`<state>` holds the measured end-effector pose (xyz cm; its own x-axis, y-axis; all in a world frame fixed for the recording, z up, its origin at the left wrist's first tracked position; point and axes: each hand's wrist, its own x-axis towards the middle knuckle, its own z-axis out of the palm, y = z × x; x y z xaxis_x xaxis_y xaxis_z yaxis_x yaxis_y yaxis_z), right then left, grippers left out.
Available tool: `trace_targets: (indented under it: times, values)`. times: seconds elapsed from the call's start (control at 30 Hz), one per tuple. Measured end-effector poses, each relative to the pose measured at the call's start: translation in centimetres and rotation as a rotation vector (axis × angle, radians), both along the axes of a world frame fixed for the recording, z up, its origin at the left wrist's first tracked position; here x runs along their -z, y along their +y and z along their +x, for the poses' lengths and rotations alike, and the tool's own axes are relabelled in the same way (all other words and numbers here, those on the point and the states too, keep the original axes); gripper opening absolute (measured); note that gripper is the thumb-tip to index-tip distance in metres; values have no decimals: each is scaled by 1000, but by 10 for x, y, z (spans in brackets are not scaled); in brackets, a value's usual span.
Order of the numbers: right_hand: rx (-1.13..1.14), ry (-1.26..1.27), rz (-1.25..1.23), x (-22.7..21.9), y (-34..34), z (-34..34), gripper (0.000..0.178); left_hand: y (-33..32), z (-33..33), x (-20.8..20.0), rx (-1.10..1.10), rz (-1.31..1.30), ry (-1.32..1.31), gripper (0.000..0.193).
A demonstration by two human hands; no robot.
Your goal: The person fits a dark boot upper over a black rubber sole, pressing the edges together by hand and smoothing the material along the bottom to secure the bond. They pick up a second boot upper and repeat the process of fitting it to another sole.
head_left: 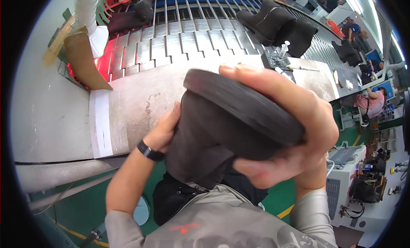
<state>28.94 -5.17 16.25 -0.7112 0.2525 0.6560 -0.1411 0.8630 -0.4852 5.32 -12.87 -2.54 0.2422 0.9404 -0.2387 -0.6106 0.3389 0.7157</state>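
Note:
A black boot (200, 132) is held up in front of my body, its thick sole (243, 105) tilted upward and its shaft hanging down toward my lap. My right hand (305, 120) wraps round the sole end, fingers over the outer edge and thumb beneath. On the other side, my left hand (164, 128) grips the shaft; its thumb shows while the boot hides the other fingers. A dark band circles my left wrist. Motion slightly blurs the boot and right hand.
Beyond the worn bench edge (132, 111) runs a metal roller conveyor (183, 43) carrying several dark boots (265, 21). A black holder (273, 60) with a white-capped bottle stands at its right. A cardboard flap (85, 60) hangs at left. Other people work far right.

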Motion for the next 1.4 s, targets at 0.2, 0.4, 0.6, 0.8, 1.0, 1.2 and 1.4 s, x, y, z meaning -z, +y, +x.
trace_targets:
  times: [0.2,0.4,0.6,0.8,1.0,1.2,1.4]
  values:
    - [-18,184,-686,100,32,64,85,-32,-24,-76,-530,318,720,92]
    - [27,248,-850,221,45,21,77,30,0,-174,-93,594,1808,72]
    - [-459,538,-1282,150,107,-9,53,81,-8,-188,72,411,1782,71]
    - [-572,603,-1083,89,128,-46,33,87,-3,-183,111,455,1787,71]
    - [-268,1116,-1398,138,120,-46,41,92,0,-184,79,553,1813,71]
    - [-483,1066,-1340,124,114,-55,35,88,1,-183,-9,651,1837,71]
    - [127,574,-938,88,95,-33,34,84,29,-196,-2,566,1866,60]
